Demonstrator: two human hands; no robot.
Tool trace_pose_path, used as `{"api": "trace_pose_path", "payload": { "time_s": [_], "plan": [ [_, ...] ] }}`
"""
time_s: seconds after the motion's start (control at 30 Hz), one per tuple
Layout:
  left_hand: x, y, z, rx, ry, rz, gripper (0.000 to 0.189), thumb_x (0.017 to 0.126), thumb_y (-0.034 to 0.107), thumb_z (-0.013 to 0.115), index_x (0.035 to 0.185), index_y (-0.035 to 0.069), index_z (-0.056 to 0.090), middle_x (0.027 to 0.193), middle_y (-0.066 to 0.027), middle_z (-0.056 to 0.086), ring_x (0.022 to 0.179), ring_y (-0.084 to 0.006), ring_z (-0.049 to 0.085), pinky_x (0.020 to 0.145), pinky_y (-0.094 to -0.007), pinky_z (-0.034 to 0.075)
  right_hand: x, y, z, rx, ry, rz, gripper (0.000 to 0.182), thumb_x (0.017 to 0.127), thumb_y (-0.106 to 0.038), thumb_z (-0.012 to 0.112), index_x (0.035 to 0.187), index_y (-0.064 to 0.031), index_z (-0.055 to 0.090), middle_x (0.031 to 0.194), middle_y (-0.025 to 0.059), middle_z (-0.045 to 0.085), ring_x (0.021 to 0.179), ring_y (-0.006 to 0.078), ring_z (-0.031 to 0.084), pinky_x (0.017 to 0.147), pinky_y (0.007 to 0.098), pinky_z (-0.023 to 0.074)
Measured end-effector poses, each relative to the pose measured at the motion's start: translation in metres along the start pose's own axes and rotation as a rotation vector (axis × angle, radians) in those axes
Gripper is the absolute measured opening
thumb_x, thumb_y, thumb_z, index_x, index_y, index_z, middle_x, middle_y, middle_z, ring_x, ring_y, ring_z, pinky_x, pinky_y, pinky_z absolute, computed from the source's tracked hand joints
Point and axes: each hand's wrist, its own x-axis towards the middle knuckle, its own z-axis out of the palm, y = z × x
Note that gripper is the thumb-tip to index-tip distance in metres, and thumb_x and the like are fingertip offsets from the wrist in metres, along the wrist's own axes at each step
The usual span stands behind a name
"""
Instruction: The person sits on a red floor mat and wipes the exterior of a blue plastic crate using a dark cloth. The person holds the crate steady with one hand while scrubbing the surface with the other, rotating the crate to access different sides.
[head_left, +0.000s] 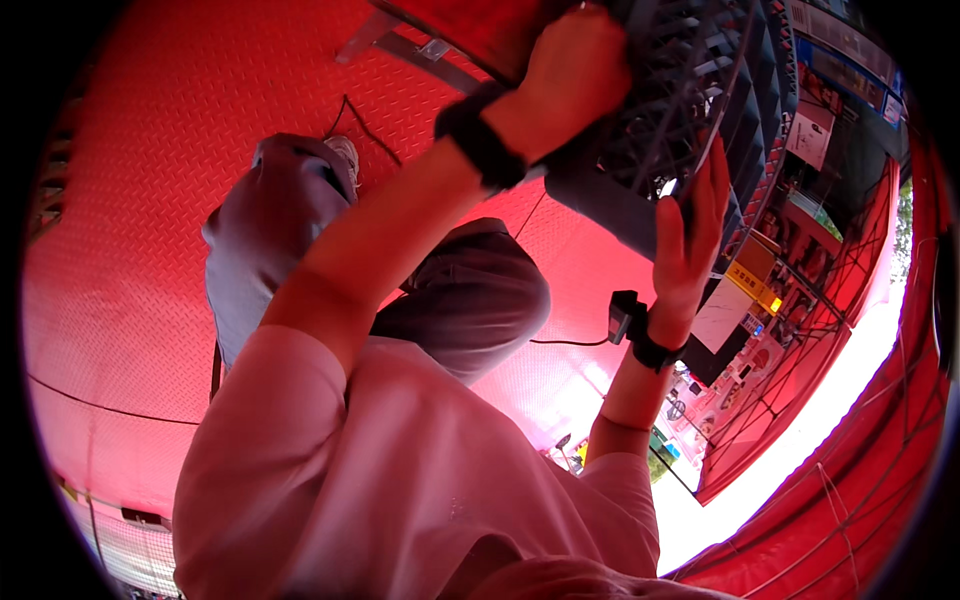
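Note:
A dark plastic crate with lattice walls (667, 127) stands before me at the upper right, tilted in the view. My left hand (577, 75) is curled at its near left side, slightly blurred. Its fingertips are hidden, so what it grips, if anything, cannot be told. My right hand (694, 217) lies along the crate's right side, fingers straight and thumb apart, with no object seen in its grasp. A black band (480, 139) wraps the left wrist. On the right wrist, a black strap carries a small boxy device (624, 316) with a cable.
Under my bent knees spreads a red diamond-plate-patterned floor (165, 195), with a dark cord (367, 127) across it. A red-topped piece of furniture with a metal leg (435, 56) adjoins the crate. Right, beyond, are a yellow box (750, 285), a white panel (721, 313) and red canopy fabric (817, 517).

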Motion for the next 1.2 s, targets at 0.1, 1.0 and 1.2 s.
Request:
{"api": "trace_pose_path", "payload": {
  "time_s": [0.1,1.0,1.2],
  "plan": [
    [0.022,-0.003,0.006,-0.01,0.028,-0.07,0.013,0.08,0.002,0.058,0.077,-0.004,0.069,0.081,-0.0279,0.065,0.08,-0.0448,0.066,0.073,-0.0514,0.053,0.0,0.0,0.001,-0.003,-0.001,0.01,0.063,0.089,-0.023,0.065,0.143,0.0052,0.047,0.153,0.0213,0.039,0.143,0.0368,0.036,0.116,0.0429,0.0272],
    [-0.152,0.044,-0.033,-0.401,-0.063,-0.15,0.021,0.081,-0.004,0.068,0.102,0.001,0.068,0.098,-0.0135,0.062,0.091,-0.0312,0.062,0.079,-0.0371,0.049,-0.068,-0.001,-0.017,0.071,-0.154,0.022,0.067,0.068,0.0,0.056,0.135,0.0088,0.053,0.152,0.0202,0.043,0.147,0.0447,0.028,0.118,0.0468,0.0254],
    [-0.162,0.051,-0.032,-0.431,-0.042,-0.128,0.016,0.082,-0.003,0.068,0.097,0.002,0.067,0.095,-0.0134,0.06,0.088,-0.0325,0.06,0.075,-0.038,0.048,-0.092,-0.014,-0.001,0.033,0.049,0.204,0.06,0.072,0.003,0.057,0.132,0.0095,0.057,0.146,0.0235,0.049,0.139,0.0395,0.044,0.113,0.0421,0.0335]
  ]
}}
